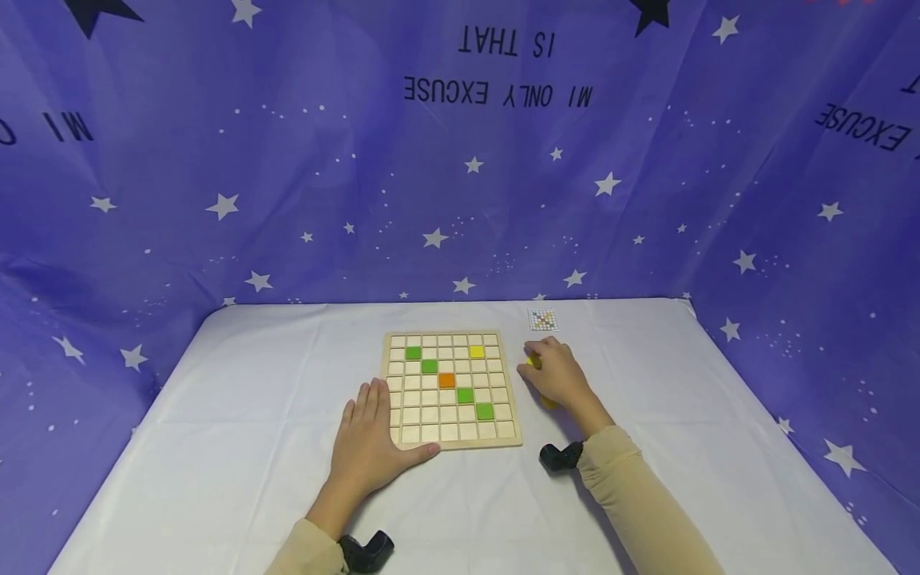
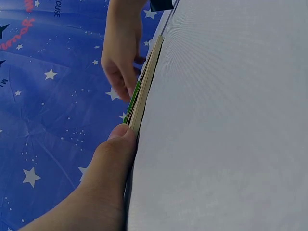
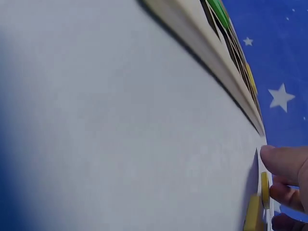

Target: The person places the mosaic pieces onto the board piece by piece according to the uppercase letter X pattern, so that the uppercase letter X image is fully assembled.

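A square wooden grid board lies on the table, with several green tiles, an orange tile and a yellow tile in its cells. My left hand rests along its left edge, fingers straight, thumb at the near edge. Right of the board, my right hand reaches down with bent fingers. A loose yellow piece is right at its fingertips; I cannot tell whether thumb and finger pinch it. Another yellow piece lies close by, partly under the hand in the head view.
A small card printed with a coloured grid lies beyond my right hand. White cloth covers the table. A purple curtain with stars and lettering hangs behind and on both sides. Black wrist devices sit at both cuffs.
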Available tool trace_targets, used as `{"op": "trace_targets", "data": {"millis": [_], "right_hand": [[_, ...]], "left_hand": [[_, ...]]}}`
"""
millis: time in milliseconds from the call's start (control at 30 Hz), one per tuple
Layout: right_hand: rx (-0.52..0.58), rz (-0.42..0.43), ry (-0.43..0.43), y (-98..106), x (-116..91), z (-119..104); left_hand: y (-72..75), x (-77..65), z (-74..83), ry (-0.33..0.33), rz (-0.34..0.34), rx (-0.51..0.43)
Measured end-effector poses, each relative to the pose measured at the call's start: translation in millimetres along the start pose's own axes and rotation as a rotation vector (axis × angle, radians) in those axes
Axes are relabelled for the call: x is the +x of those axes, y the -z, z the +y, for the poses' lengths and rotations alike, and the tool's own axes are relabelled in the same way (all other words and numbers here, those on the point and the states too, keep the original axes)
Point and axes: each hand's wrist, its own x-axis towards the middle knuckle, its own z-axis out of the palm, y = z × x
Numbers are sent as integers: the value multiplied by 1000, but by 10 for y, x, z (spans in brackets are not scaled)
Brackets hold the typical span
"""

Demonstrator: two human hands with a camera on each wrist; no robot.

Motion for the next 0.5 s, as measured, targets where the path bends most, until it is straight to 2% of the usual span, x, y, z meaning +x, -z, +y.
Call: {"op": "trace_targets", "data": {"millis": [233, 500], "right_hand": [[8, 45, -39, 37, -35, 101], [19, 32, -48, 44, -37, 116]], "left_hand": [[9, -6, -1, 0, 4, 0], [5, -9, 2, -6, 10, 0]]}}
